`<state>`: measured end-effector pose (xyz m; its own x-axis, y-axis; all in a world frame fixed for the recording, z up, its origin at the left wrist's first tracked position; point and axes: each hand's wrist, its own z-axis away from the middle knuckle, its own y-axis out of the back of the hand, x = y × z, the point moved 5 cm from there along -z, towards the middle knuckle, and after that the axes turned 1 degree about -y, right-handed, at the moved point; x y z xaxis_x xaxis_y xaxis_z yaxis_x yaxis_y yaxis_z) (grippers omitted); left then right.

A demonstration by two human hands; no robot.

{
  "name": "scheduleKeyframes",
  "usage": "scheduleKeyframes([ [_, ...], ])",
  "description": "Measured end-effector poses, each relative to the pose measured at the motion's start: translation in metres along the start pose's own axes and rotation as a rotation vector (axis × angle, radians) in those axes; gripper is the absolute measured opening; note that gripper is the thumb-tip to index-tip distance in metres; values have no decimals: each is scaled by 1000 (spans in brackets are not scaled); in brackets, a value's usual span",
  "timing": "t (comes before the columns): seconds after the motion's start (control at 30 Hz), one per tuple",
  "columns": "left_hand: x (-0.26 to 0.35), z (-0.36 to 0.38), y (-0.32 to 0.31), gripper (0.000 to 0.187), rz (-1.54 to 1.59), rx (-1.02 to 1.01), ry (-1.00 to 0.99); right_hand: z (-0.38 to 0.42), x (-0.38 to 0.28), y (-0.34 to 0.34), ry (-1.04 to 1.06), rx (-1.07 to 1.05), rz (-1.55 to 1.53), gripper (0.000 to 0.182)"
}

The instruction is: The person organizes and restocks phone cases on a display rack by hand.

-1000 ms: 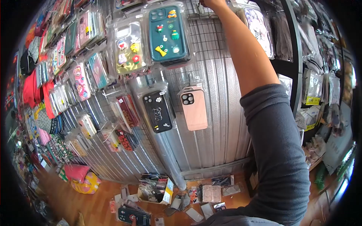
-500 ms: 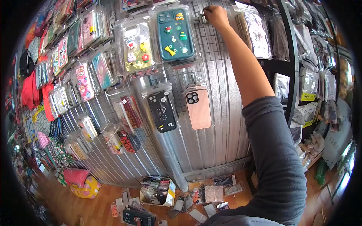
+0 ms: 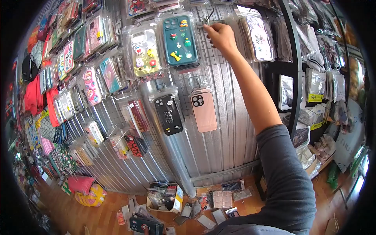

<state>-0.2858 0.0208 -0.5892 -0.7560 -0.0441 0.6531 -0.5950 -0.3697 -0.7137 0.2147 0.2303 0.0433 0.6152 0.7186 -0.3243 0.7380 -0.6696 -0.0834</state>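
My right hand is raised to the wire grid, its thumb and fingers pinched at the lower end of a thin dark hook. Left of it hangs a teal phone case with raised cartoon charms, and beside that a yellow-gold case. Packs with a white patterned case in front hang to its right. At the bottom edge, a sliver of my left hand shows against a stack of bagged phone cases, which it holds low over the floor. Most of that hand is out of frame.
Below the grid hang a black case and a pink case. A box of packs and several loose cases lie on the wooden floor. A black rack post stands at the right. Many packs line the left wall.
My right hand has come down a little along the grid, and the hook now shows above its fingers. The view has shifted slightly. My left hand stays low with the stack.
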Motion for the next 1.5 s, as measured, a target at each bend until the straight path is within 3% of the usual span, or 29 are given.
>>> scheduleKeyframes([
  [0.13,-8,1,9,38,69,-151,-5,19,-37,-12,21,-71,286,60],
  [0.2,3,36,-51,38,41,45,-36,28,-50,-19,-61,-139,355,71],
  [0.23,8,50,-65,39,15,238,-67,35,-61,-18,-71,-150,387,68],
  [0.27,4,41,-46,39,15,238,-66,36,-65,-20,-71,-151,388,68],
  [0.33,-7,13,-11,39,63,-84,-58,40,-69,-24,-135,-200,410,65],
  [0.47,-11,8,18,33,137,22,11,32,-52,-32,-127,-162,180,56],
  [0.57,-6,14,7,28,181,-35,-6,28,-50,-32,-236,-227,-33,44],
  [0.73,5,32,-20,53,143,-238,-224,26,-42,-36,-476,-255,-478,29],
  [0.8,3,35,-13,25,215,-75,-71,24,-41,-36,-504,-275,-474,27],
  [0.83,1,38,-10,36,259,10,1,24,-40,-37,-485,-294,-450,27],
  [1.03,3,31,1,28,304,-71,-35,27,-45,-37,-576,-338,-643,24],
  [1.27,5,37,-8,24,324,-131,-126,3,-73,-19,-448,-254,-680,21],
  [1.33,8,45,-19,49,240,-112,-197,-6,-83,-2,-343,-234,-671,21],
  [1.4,10,44,-15,46,254,-148,-195,-16,-91,27,-201,-233,-669,20],
  [1.5,9,42,-14,41,314,-254,-119,-39,-80,76,55,-71,-743,22],
])
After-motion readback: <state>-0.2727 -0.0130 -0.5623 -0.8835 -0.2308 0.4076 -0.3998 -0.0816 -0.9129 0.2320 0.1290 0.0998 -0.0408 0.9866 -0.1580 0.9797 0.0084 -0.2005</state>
